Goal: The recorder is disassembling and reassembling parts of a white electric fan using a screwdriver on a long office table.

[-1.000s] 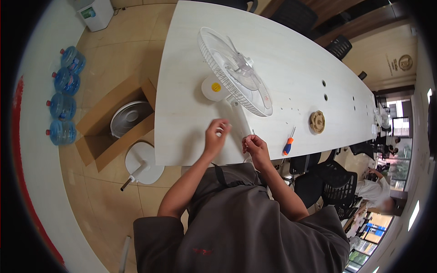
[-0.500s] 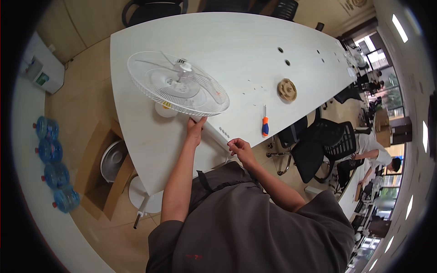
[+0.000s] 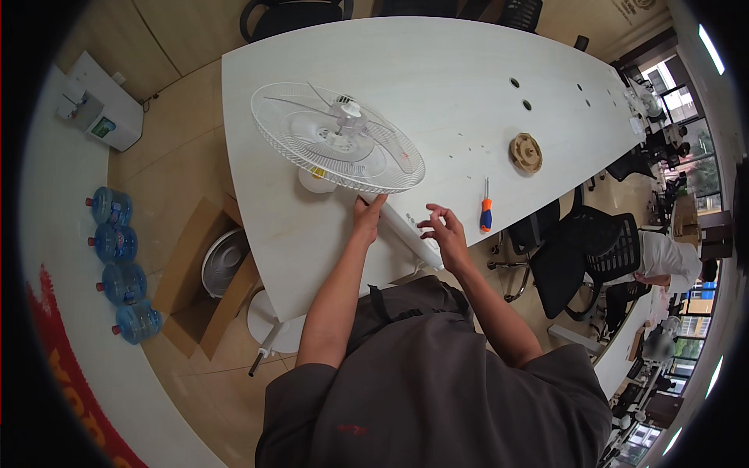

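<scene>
A white electric fan [image 3: 343, 140] lies tilted on the table, with its wire grille and see-through blades facing up. From under the grille's near edge, the fan's long white body [image 3: 406, 232] with small control buttons slants toward me. My left hand [image 3: 367, 217] grips this body just below the grille; part of its fingers is hidden. My right hand [image 3: 445, 234] hovers beside the buttons, fingers bent and apart, with nothing visible in it. Farther right lies a screwdriver [image 3: 486, 214] with an orange and blue handle.
The white table [image 3: 437, 62] holds a round brown dish-like object [image 3: 526, 153] and small scraps. Down on the left are an open cardboard box [image 3: 183, 288], a white round base with a pole [image 3: 269, 343] and several water bottles [image 3: 125, 282]. Black chairs [image 3: 577, 257] stand right.
My right hand has lifted slightly off the fan's body, and its fingers have spread from a pinch. My left hand keeps its hold. The whole view has shifted, so things sit farther right.
</scene>
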`<state>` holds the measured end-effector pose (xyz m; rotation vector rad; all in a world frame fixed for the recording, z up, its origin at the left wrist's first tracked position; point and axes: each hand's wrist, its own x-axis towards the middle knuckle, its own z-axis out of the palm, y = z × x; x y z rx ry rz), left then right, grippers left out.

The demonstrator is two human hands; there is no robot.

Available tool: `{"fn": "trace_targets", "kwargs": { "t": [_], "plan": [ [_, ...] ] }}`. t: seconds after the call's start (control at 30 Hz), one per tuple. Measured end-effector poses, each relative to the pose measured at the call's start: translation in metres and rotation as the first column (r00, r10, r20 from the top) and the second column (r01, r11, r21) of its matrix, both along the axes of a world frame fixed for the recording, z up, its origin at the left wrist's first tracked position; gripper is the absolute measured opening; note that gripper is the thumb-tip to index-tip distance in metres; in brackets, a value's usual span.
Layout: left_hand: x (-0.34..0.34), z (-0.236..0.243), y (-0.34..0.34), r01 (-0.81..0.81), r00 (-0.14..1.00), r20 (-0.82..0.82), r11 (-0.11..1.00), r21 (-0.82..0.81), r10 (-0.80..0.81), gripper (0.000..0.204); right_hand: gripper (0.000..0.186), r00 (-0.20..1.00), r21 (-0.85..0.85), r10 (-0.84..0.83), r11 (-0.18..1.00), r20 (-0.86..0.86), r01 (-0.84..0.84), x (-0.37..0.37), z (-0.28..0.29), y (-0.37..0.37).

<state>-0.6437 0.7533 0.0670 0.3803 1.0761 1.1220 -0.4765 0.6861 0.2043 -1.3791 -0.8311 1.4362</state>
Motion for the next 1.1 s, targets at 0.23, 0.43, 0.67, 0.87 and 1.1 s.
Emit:
{"fn": "trace_targets", "kwargs": {
  "t": [0.23, 0.43, 0.67, 0.87, 1.1],
  "plan": [
    [-0.002, 0.018, 0.0, -0.012, 1.0, -0.019, 0.998, -0.056, 0.011, 0.067, 0.017, 0.996, 0.261, 0.031, 0.964, 0.088, -0.053, -0.038, -0.001, 0.042],
    [0.008, 0.02, 0.007, -0.065, 0.996, 0.055, 0.998, 0.004, 0.065, 0.067, 0.016, 0.982, 0.424, -0.062, 0.905, 0.176, -0.019, -0.057, 0.004, 0.053],
    [-0.004, 0.047, 0.012, -0.074, 0.963, 0.262, 0.995, 0.061, 0.055, 0.065, 0.017, 0.873, 0.447, 0.052, 0.844, 0.485, -0.298, -0.072, 0.032, 0.082],
    [-0.004, 0.054, 0.017, -0.149, 0.941, 0.314, 0.987, 0.054, 0.125, 0.07, 0.017, 0.845, 0.437, 0.002, 0.855, 0.535, -0.279, -0.084, 0.047, 0.098],
    [0.006, 0.043, 0.021, -0.114, 0.972, 0.207, 0.993, 0.013, 0.108, 0.07, 0.015, 0.877, 0.422, 0.064, 0.858, 0.476, -0.292, -0.069, 0.043, 0.094]
  ]
}}
